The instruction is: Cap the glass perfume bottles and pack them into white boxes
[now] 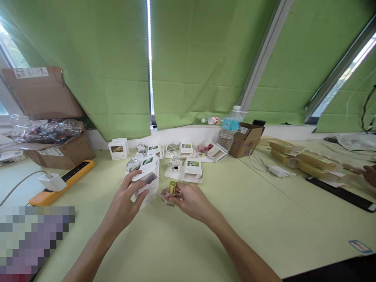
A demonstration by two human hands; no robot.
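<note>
My right hand [192,200] grips a small round glass perfume bottle [167,197] with a gold cap, low over the table. To its left, my left hand [126,199] has its fingers and thumb around a white carton [151,190] that stands with its top open. A clear round glass bottle [133,165] stands just behind that hand. Farther back, another glass bottle [174,163] is beside a white box with a green picture [193,166]. In the back row, a red-tinted bottle [202,148] sits near a tilted white box [217,152].
An orange power strip [73,178] with a white plug and a carton of clear plastic bottles [61,150] lie left. A large water bottle [229,131] and a brown box [245,141] stand at the back. Yellow packs [311,161] and another person's hand [370,174] are right.
</note>
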